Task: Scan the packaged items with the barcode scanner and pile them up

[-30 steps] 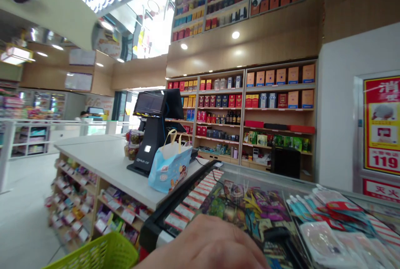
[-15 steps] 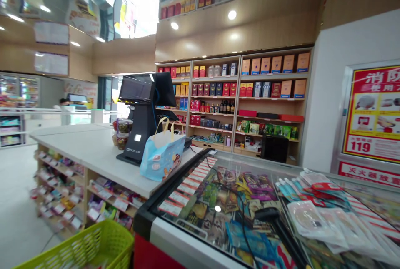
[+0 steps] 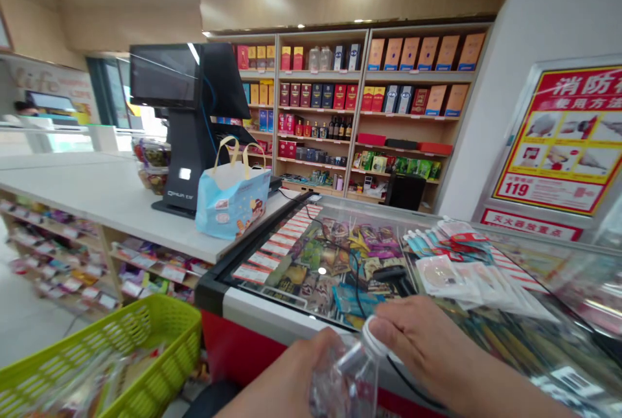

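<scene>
Left hand (image 3: 301, 376) has its grip closed round the body of a clear plastic bottle (image 3: 346, 376); right hand (image 3: 418, 340) has fingers pinched together on the white cap (image 3: 373, 341) at the neck. The bottle sits low in the view, held in the air just in front of the glass-topped freezer (image 3: 272, 314), tilted with the neck up and to the right.

Risks, as I judge them: the thin wall may buckle if the left hand squeezes hard, and liquid could spill over the glass lid if the cap comes loose (can't tell how full it is, motion blur). A black cable (image 3: 357, 275) lies on the glass right by the right hand and could snag. A slip would drop the bottle near the green basket (image 3: 146, 347) at lower left.

Look of the bottle: transparent, crinkly, glare on the shoulder, no label readable, bottom half cut off by the frame edge.

Further back left on the white surface (image 3: 97, 191) stand a blue gift bag (image 3: 230, 201) and a till screen (image 3: 165, 78), well apart from the hands.
</scene>
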Demonstrator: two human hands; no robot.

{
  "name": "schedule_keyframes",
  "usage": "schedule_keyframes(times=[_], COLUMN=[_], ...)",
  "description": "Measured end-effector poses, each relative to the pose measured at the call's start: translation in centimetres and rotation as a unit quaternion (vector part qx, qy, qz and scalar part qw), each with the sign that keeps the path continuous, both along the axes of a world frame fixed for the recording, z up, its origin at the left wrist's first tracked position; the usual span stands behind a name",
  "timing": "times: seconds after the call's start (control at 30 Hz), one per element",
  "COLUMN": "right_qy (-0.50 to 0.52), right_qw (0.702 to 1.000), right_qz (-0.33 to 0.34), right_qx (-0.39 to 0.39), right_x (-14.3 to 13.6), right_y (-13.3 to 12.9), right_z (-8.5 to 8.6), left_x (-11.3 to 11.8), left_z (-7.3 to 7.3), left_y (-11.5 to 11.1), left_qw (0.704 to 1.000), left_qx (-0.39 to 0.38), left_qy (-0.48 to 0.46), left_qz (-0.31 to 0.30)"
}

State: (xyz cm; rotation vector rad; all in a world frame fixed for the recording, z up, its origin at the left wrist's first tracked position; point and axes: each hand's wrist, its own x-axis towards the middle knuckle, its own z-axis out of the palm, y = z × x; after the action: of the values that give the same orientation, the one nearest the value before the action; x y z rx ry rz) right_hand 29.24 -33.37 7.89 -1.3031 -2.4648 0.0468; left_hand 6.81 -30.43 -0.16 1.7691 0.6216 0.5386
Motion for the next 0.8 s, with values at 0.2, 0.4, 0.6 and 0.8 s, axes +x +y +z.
schedule_keyframes(times=[0.2,0.4,0.6,0.8], right_qy=[0.035,-0.057,0.029,0.018], right_qw=[0.982,0.994,0.999,0.992], right_qz=[0.162,-0.085,-0.007,0.081], right_qx=[0.089,0.025,0.013,0.097], right_x=[-0.1,-2.4,-2.3,-2.0], right_y=[2.2,2.6,2.7,3.0], right_z=[0.6,1.5,2.5,1.7], left_x=[0.4,0.9,0.9,1.4], left_z=[0.6,0.9,1.5,2.1], left_y=[0.6,0.3,0.6,0.0], left_qw=[0.981,0.990,0.972,0.965], left_qx=[-0.147,-0.128,-0.199,-0.212], left_qy=[-0.056,-0.064,-0.111,-0.137], left_qz=[-0.110,-0.008,-0.059,-0.063])
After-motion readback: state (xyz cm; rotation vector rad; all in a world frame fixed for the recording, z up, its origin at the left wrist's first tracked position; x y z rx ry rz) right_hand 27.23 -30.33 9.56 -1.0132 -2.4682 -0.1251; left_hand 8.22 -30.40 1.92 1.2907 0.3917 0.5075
